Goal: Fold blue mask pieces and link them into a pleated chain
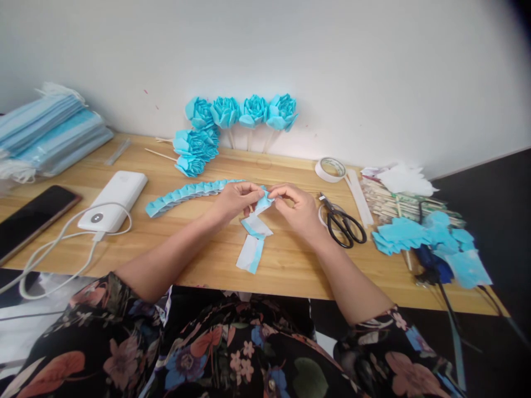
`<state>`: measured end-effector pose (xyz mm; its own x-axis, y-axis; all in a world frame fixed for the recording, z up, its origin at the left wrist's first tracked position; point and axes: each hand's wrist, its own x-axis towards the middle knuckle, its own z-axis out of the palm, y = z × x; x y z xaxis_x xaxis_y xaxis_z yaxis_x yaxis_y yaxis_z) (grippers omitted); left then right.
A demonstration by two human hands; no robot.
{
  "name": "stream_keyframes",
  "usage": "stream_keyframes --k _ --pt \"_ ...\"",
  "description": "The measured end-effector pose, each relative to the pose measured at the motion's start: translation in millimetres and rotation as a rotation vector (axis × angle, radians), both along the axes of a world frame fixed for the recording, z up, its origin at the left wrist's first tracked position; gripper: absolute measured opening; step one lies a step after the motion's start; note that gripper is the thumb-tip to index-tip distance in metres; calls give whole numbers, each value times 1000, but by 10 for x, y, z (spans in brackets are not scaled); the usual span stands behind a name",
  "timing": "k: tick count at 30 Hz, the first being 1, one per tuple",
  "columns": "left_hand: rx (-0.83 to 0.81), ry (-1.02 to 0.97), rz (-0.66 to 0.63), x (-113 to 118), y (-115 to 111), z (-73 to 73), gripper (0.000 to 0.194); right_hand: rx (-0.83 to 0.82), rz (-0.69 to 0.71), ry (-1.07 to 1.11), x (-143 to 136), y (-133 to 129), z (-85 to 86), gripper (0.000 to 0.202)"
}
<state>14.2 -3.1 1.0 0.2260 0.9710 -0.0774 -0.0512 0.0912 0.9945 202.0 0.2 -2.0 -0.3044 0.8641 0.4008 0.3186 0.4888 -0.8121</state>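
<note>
Both hands meet over the middle of the table, pinching one long blue-and-white strip (254, 225). My left hand (237, 200) is closed on it with thumb and fingertips. Opposite, my right hand (296, 207) pinches the same strip at a fold. From my fingers the unfolded end hangs in a zigzag toward me, white side partly showing. The pleated part of the strip (186, 192) curves away to the left along the tabletop, passing behind my left hand. Black-handled scissors (341, 221) lie just right of my right hand, partly over a round white object.
Several blue flowers on sticks (253, 112) lean against the wall or lie on the table (199, 243). A tape roll (330, 169) stands right, near wooden sticks (390, 202) and blue folded pieces (400, 235). Left are a power bank (118, 199), phone (37, 218) and face masks (50, 132).
</note>
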Motion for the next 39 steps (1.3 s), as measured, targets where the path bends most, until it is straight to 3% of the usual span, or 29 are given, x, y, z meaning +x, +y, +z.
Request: stream_keyframes --k 5,9,13,25,39 --pt "31 -23 46 -6 -8 -9 30 -236 59 164 26 0 15 14" --pt "80 -21 90 4 -19 0 26 -488 110 362 9 30 -9 38" --pt "135 22 106 23 -28 3 25 -607 124 313 -36 28 -15 44" --pt "245 60 141 36 -40 -12 21 -630 118 294 -96 -13 -16 32" --pt "243 177 79 63 -43 -86 18 -510 -51 264 -33 74 -32 23"
